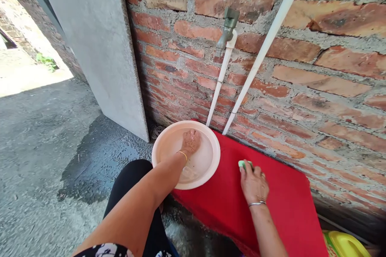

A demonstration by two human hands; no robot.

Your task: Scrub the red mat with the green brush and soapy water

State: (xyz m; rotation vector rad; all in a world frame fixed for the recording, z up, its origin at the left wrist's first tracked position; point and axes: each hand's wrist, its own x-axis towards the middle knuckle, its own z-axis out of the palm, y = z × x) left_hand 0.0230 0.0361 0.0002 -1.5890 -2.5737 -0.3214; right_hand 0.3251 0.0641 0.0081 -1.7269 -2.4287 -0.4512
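Note:
A round, pale peach basin (216, 156) of water stands on the far left end of a red-covered surface (226, 196). My left hand (191, 142) dips into the water, its fingers loosely spread and pointing to the far side; I see nothing held in it. A small clear shape, perhaps bubbles or plastic, shows in the water near my left wrist. On the red surface, to the right of the basin, my right hand (255, 182) is closed over a small pale green block (241, 164), soap or a sponge, mostly hidden by the fingers.
A metal tap (224, 34) on a white pipe (222, 72) juts from the brick wall (187, 64) above the basin. Another white pipe (259, 60) runs beside it. A grey slab (93, 40) leans at left over wet concrete (102, 160). A yellow container (346, 244) sits lower right.

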